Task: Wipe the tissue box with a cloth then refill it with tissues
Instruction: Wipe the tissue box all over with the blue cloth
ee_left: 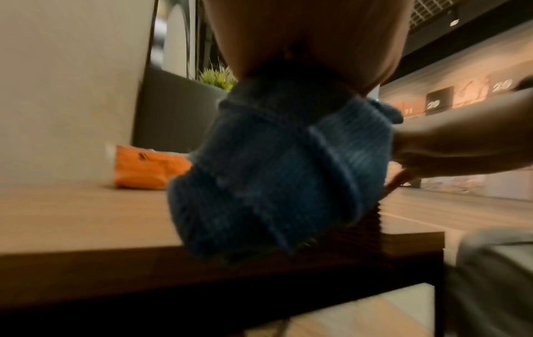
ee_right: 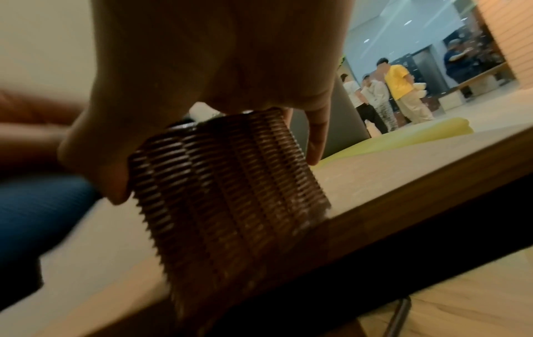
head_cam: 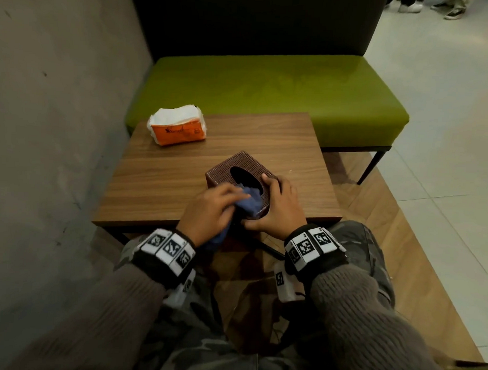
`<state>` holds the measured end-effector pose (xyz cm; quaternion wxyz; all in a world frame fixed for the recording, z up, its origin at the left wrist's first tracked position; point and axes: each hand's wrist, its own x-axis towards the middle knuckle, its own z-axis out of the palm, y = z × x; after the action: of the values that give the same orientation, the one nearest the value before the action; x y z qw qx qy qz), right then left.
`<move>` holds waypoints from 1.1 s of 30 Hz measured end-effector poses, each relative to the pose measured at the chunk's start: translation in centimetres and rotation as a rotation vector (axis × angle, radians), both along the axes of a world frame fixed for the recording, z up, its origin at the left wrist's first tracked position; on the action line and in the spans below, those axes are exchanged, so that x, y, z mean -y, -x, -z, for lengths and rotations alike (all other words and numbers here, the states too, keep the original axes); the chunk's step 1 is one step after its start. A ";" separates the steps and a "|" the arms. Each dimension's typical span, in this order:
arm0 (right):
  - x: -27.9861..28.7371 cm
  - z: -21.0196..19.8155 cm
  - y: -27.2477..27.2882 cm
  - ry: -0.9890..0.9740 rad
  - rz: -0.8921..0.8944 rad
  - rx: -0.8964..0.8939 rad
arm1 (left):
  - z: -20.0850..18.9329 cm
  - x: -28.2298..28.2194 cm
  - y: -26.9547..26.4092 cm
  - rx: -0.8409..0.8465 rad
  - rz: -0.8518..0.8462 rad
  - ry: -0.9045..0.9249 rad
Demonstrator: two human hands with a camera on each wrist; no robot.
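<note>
A brown woven tissue box (head_cam: 232, 163) with an oval top opening stands near the front edge of the wooden table (head_cam: 168, 176). My left hand (head_cam: 217, 203) holds a bunched blue cloth (head_cam: 250, 197) against the box's near top edge; part of the cloth hangs below my palm. In the left wrist view the cloth (ee_left: 274, 171) hides most of the box (ee_left: 363, 228). My right hand (head_cam: 275, 202) grips the box's right side, thumb on the near face, and the right wrist view shows the fingers (ee_right: 317, 136) curled over the woven wall (ee_right: 225, 193). An orange tissue pack (head_cam: 178, 127) lies at the far left.
A green bench seat (head_cam: 268, 94) with a dark backrest stands behind the table. A grey wall (head_cam: 60, 95) runs along the left. My knees sit below the table's front edge. Several people (ee_right: 389, 95) stand far off on the tiled floor.
</note>
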<state>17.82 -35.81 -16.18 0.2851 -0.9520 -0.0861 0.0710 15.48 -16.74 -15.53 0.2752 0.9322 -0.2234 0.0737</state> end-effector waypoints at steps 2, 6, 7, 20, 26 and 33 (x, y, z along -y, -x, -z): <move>-0.3 0.0 -0.1 0.005 0.020 -0.004 | -0.3 -0.8 -2.2 -0.012 -0.217 0.002; -0.1 -0.3 -0.3 0.013 0.019 -0.011 | 0.4 1.0 -0.9 0.041 -0.168 -0.010; 0.1 -0.3 -0.3 0.009 0.013 -0.010 | 0.8 1.3 0.4 0.037 -0.061 0.004; 0.8 -1.3 -1.6 0.139 -0.076 -0.079 | 1.7 -2.3 -1.5 -0.009 -0.308 0.270; -0.6 -2.6 -3.2 0.249 -0.131 -0.102 | 1.2 -1.3 2.6 -0.027 -0.137 0.175; -1.2 -1.2 -2.8 0.467 -0.231 0.003 | 0.9 -3.9 -0.9 -0.154 -0.015 0.339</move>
<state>20.63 -34.61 -14.99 0.0475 -0.9760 -0.1759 0.1195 16.37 -12.83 -16.40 0.4439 0.8771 -0.1790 0.0406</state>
